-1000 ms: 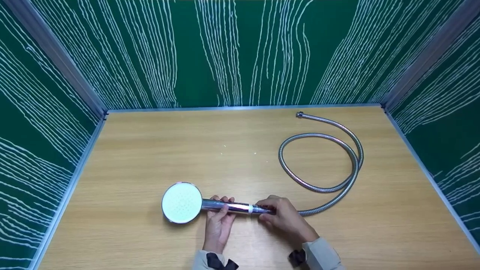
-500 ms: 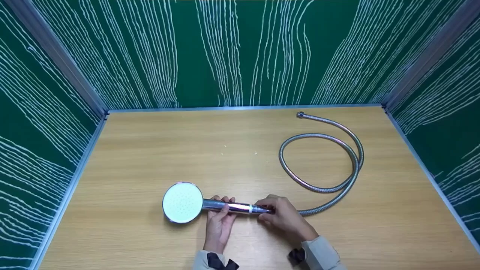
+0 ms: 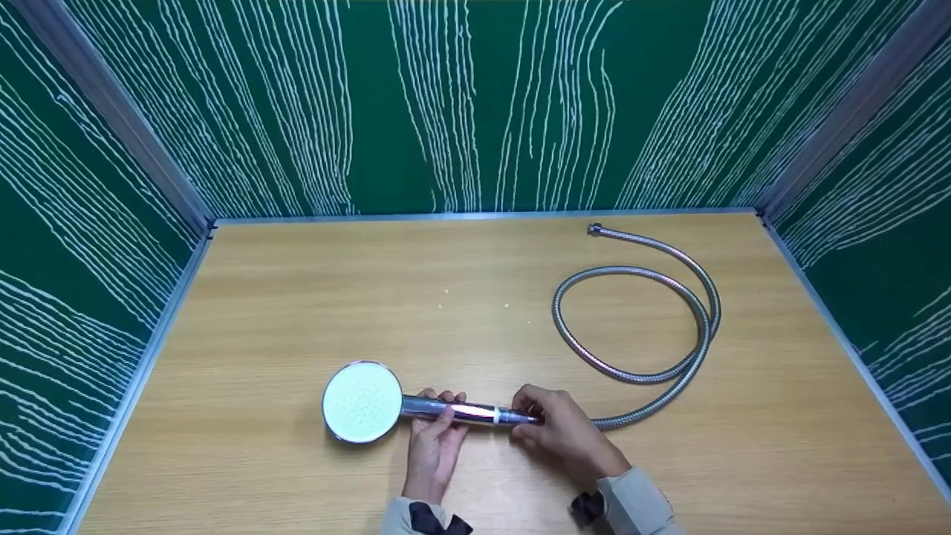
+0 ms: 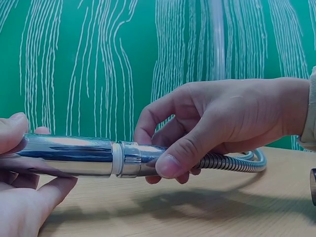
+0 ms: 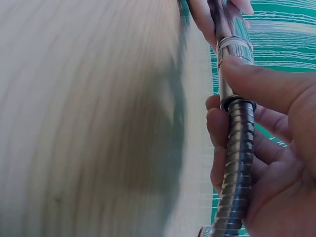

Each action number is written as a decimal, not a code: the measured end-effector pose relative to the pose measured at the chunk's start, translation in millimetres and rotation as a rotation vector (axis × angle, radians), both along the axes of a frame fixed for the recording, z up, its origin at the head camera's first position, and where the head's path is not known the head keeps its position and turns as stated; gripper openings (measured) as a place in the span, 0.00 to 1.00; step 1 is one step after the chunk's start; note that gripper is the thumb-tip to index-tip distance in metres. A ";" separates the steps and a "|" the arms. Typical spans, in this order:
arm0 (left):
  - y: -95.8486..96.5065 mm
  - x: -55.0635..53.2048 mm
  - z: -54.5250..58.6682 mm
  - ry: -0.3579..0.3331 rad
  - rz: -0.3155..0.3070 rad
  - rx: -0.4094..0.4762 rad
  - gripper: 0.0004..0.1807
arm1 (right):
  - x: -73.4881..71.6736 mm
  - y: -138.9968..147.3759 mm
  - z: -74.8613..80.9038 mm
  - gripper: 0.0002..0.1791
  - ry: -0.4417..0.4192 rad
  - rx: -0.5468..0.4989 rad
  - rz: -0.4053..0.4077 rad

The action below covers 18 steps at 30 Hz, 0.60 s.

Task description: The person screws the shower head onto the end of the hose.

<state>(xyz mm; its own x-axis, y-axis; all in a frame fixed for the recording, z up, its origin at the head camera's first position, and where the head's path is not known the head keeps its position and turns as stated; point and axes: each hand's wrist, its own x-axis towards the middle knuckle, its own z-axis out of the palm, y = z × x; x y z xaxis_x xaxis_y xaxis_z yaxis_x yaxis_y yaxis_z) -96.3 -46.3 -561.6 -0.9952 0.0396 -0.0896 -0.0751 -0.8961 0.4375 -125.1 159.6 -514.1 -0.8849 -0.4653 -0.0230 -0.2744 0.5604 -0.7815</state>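
A chrome shower head (image 3: pixel 362 402) with a round white face lies to the left, its handle (image 3: pixel 472 412) pointing right. My left hand (image 3: pixel 435 449) grips that handle around its middle, thumb on top. At the handle's end, past a white ring (image 4: pixel 117 159), sits the chrome connector nut (image 4: pixel 143 160) of the shower hose. My right hand (image 3: pixel 561 431) holds this nut between thumb and fingers, as the left wrist view shows closely. From under my right palm the ribbed metal hose (image 5: pixel 237 163) runs on, with fingers curled beside it.
The rest of the hose (image 3: pixel 628 268) lies looped on the wooden table (image 3: pixel 260 312) at the right, its free end fitting (image 3: pixel 595 229) near the back edge. A few tiny white bits lie mid-table. Green panels (image 3: pixel 371 111) with white wavy lines enclose the back and sides.
The right hand's fingers have shifted slightly on the connector nut, with the index knuckle raised more. The left hand and shower head have stayed almost in place.
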 end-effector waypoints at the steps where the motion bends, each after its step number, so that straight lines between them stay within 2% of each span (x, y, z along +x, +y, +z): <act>1: 0.2 0.0 0.4 -0.005 0.002 -0.001 0.15 | -0.4 0.4 -0.3 0.12 0.002 -0.006 0.006; 7: 1.3 1.8 2.7 -0.059 0.015 -0.006 0.16 | -2.0 2.9 -0.5 0.10 -0.010 0.004 0.041; 14: 2.3 1.6 -0.7 0.024 0.037 0.008 0.13 | -9.3 3.8 6.4 0.07 0.022 0.051 0.099; 18: 2.9 0.6 -0.3 0.026 0.050 0.009 0.12 | -11.8 3.9 8.3 0.07 0.025 0.056 0.135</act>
